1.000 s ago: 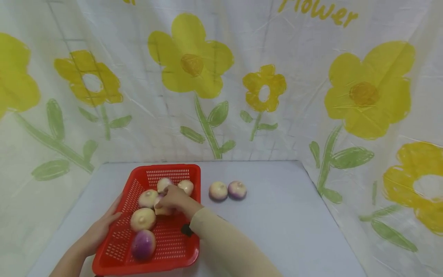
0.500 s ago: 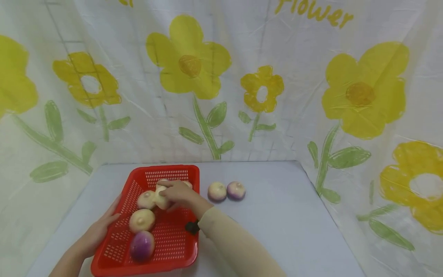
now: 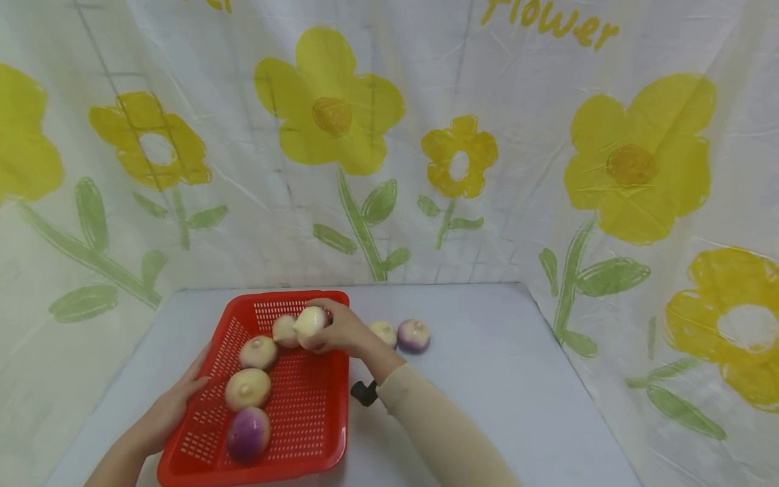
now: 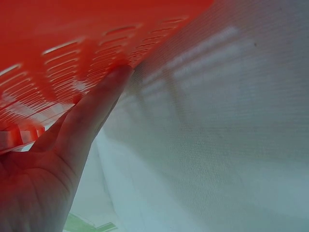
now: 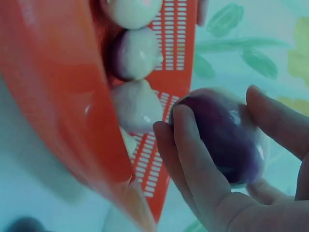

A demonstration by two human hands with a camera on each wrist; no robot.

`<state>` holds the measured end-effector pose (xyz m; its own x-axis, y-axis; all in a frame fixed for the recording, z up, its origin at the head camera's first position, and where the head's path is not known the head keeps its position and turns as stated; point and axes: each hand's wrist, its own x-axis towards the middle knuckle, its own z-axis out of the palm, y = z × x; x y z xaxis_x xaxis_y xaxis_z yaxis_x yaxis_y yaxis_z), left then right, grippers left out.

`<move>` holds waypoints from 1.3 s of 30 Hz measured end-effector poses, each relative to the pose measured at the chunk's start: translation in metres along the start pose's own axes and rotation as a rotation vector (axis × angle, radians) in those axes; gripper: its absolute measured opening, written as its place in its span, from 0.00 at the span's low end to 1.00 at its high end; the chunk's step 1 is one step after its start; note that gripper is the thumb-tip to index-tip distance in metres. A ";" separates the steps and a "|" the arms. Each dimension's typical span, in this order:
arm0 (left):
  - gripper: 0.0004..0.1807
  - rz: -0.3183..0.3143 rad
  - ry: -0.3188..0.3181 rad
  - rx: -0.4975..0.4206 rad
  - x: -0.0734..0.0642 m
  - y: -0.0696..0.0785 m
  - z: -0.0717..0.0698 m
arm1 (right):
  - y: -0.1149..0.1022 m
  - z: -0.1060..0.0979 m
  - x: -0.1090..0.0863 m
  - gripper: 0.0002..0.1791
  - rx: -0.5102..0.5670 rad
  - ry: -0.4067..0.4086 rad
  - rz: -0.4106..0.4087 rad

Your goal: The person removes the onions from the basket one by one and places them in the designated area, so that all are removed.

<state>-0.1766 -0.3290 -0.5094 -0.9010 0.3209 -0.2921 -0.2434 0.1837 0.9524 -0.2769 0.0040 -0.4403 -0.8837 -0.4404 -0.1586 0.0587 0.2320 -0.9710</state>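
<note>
At the left, the left hand [image 3: 167,409] lies along the outside of a red slotted basket [image 3: 301,406]; its fingers are straight and grasp nothing, and the left wrist view shows fingertips against the slotted wall. The basket stands on the left part of a pale bench [image 3: 487,379]. Inside it, along its left side, a mostly purple onion [image 3: 249,434] lies nearest the person, with a large pale onion [image 3: 248,389] just beyond it. Past that come a pale, purple-bottomed onion [image 3: 258,352] and, a little to the right, a whitish onion [image 3: 285,331]. Next to the right is the held onion [image 3: 312,323], seen over the basket's far right part; whether it touches the whitish one is unclear. The right hand [image 3: 343,328] grasps it with curled fingers, thumb opposite, and the right wrist view shows its purple side. A black object [image 3: 365,393] sits by the right wrist, near the beige sleeve [image 3: 450,433]. Right of the basket, on the bench, are a pale onion partly covered by the hand [image 3: 383,333] and a purple-sided onion [image 3: 414,336]. Behind hangs a white curtain [image 3: 511,203] with yellow flowers.
</note>
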 end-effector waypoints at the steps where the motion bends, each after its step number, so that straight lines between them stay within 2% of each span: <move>1: 0.33 0.001 -0.003 -0.002 0.000 0.000 0.000 | 0.000 -0.003 -0.001 0.40 -0.008 0.004 0.000; 9: 0.33 0.001 -0.001 -0.003 0.000 0.001 0.001 | 0.008 -0.033 -0.010 0.43 -0.002 0.021 -0.027; 12: 0.33 0.008 -0.003 -0.007 0.000 0.001 0.001 | 0.012 -0.044 -0.013 0.44 0.037 0.035 -0.020; 16: 0.33 0.013 -0.007 -0.007 0.001 0.001 0.000 | 0.018 -0.058 -0.016 0.43 0.031 0.072 -0.010; 25: 0.33 0.027 -0.017 0.001 0.001 0.001 0.000 | 0.031 -0.086 -0.030 0.44 -0.022 0.150 0.068; 31: 0.33 0.029 -0.029 0.001 0.000 0.002 -0.001 | 0.041 -0.105 -0.038 0.44 -0.145 0.228 0.091; 39: 0.33 0.012 -0.015 -0.007 0.000 0.001 0.000 | 0.056 -0.131 -0.046 0.46 -0.059 0.305 0.078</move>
<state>-0.1763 -0.3286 -0.5087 -0.8981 0.3371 -0.2824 -0.2357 0.1729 0.9563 -0.2940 0.1511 -0.4636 -0.9766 -0.1412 -0.1623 0.1124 0.3084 -0.9446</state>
